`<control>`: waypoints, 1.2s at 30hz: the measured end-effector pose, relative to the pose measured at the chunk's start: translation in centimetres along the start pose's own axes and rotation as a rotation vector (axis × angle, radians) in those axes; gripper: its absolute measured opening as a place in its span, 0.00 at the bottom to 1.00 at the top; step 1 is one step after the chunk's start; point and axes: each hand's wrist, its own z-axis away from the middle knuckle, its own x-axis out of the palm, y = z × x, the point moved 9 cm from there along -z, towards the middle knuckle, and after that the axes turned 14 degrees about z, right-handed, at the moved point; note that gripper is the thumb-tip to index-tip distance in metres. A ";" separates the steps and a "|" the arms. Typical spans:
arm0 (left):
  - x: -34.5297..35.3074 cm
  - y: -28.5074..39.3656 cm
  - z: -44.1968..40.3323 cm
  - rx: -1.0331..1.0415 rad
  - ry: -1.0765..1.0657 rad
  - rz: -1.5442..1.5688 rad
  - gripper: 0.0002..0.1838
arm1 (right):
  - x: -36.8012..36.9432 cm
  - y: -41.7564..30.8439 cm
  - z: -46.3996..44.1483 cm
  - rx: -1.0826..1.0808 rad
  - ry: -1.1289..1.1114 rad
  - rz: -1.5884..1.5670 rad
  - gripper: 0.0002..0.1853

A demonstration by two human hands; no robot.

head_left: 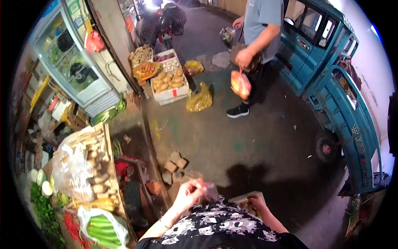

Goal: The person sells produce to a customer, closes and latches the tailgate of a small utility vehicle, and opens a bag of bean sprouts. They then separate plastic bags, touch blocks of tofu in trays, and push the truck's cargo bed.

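My left hand is raised in front of my body with its fingers pinched together. They grip a clear plastic bag, which hangs to the right of the fingers. Lower down on the right, my right hand reaches over a white box partly hidden by my patterned top. Small brownish pieces lie in that box, too dim to name. The right hand's fingers point down at them and blur into the contents, so their grip does not show.
A vegetable stall with a bag of green vegetables stands at left. Ahead are a potato box, a yellow bag and bricks on the ground. A person carries bags near a blue truck with its door open.
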 end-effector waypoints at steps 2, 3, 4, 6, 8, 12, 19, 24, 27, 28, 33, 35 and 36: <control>0.1 1.7 -2.5 0.027 -0.124 -0.075 0.09 | 1.8 -5.2 -2.1 -0.019 0.037 0.101 0.13; -0.2 1.9 -3.5 0.004 -0.184 -0.139 0.10 | 3.0 -7.5 -3.8 -0.067 -0.008 0.067 0.12; -0.1 2.2 -4.4 -0.036 -0.272 -0.186 0.10 | 4.5 -10.0 -4.7 -0.099 -0.114 -0.017 0.13; 0.3 3.9 -6.2 0.062 -0.434 -0.309 0.10 | 8.2 -17.5 -5.2 -0.101 -0.222 -0.146 0.17; 0.8 5.5 -7.9 -0.043 -0.579 -0.484 0.04 | 11.7 -26.2 -2.6 -0.070 -0.329 -0.424 0.23; 4.5 10.6 -11.9 0.215 -0.723 -0.445 0.09 | 15.3 -33.7 -3.8 -0.717 -0.457 -0.424 0.37; 7.1 15.0 -20.7 0.385 -0.647 -0.581 0.16 | 15.9 -41.7 -3.5 -0.374 -0.692 -0.720 0.26; 8.8 15.7 -28.1 0.474 -0.654 -0.684 0.25 | 10.0 -42.6 -7.0 -0.195 -0.497 -0.614 0.25; 10.4 17.4 -32.2 0.698 -0.535 -0.848 0.24 | 7.1 -44.8 -9.1 -0.160 -0.487 -0.688 0.27; 10.5 17.0 -34.2 0.538 -0.527 -0.653 0.23 | 5.3 -47.6 -8.0 -0.134 -0.446 -0.574 0.27; 12.0 15.9 -41.9 0.351 -0.416 -0.472 0.21 | 0.9 -50.0 -11.8 -0.075 -0.486 -0.608 0.24; 12.4 14.6 -44.5 0.341 -0.383 -0.432 0.20 | -0.4 -51.9 -11.6 -0.115 -0.485 -0.593 0.25; 12.1 12.7 -46.1 0.287 -0.357 -0.408 0.19 | -0.3 -49.4 -15.0 -0.161 -0.477 -0.644 0.25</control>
